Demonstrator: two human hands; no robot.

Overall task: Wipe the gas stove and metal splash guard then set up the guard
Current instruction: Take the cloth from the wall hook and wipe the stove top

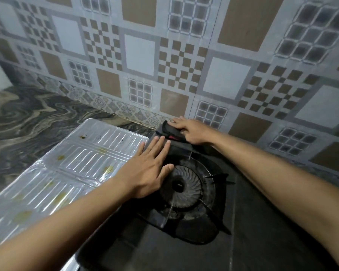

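Observation:
A black gas stove (249, 227) fills the lower right, its round burner (181, 185) under a pan support. My left hand (149, 167) lies flat with fingers spread on the stove's left edge beside the burner. At the stove's far corner, my right hand (190, 131) presses down on a dark cloth (169, 130) with a red mark. The metal splash guard (67, 169), ribbed, shiny and spotted with yellow stains, lies flat on the counter left of the stove.
A dark marbled counter (27, 118) stretches to the left and behind the guard. A patterned tiled wall (184, 55) rises directly behind the stove, close to the right hand.

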